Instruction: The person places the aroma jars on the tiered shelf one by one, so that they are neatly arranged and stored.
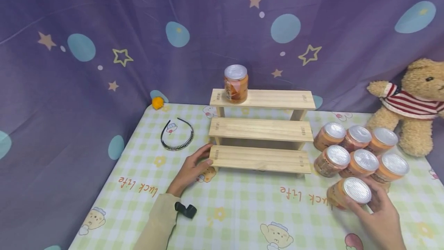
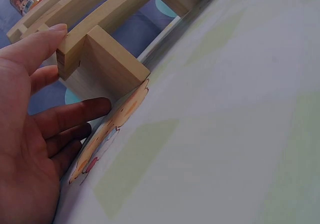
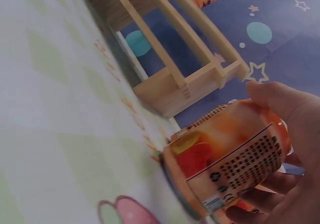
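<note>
Touching the shelf (image 1: 260,159), left hand (image 1: 192,169) lies uncurled; right hand (image 1: 381,213) grips jar (image 1: 348,193) near "luck life" lettering (image 1: 293,193).

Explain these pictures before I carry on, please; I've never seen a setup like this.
There's no machine: a person works with bare hands. The wide picture comes from a camera on the head; the two tilted ones come from a camera on each wrist. The left hand holds the left end of a wooden shelf's lowest step. The right hand holds a jar. Six more jars stand right of the shelf, and a single jar stands on its top step. On the checked tablecloth lie a headband and, far right, a teddy bear sits.
</note>
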`<state>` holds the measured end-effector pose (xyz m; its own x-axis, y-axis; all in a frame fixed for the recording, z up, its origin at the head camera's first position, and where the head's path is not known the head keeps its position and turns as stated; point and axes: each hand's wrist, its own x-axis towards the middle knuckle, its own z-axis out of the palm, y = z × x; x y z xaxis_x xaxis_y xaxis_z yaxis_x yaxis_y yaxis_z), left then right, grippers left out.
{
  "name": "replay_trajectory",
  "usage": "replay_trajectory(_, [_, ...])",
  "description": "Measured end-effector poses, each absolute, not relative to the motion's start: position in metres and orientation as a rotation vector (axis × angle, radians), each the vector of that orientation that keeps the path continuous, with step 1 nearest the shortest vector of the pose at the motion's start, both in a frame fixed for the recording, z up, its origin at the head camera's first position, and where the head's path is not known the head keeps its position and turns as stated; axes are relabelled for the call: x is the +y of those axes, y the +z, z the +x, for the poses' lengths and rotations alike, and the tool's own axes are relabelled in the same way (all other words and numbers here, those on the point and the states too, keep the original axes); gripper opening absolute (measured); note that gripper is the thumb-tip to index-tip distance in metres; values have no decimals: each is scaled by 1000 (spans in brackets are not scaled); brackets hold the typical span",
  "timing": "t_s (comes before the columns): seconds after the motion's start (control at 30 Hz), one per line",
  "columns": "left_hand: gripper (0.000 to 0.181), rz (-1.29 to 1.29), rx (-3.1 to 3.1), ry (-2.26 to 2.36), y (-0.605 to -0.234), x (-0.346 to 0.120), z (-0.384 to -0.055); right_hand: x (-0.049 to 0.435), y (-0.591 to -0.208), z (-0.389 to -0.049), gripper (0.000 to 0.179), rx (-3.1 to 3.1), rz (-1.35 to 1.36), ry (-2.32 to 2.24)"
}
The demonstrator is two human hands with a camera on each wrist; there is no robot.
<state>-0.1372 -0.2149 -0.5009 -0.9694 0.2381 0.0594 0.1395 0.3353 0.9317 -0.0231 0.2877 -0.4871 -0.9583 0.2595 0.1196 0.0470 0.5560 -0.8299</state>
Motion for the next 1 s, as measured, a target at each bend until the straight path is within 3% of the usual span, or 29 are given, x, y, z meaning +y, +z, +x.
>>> replay_trajectory(0.73, [57,366,2476,1745,-499,-215,-136,277,-484,-25,68,-2365,-484,1439])
replay_trajectory(1.0, [57,351,2463,1750,-498,-214,-136,272,-468,-25,68,-2361,-402,1431])
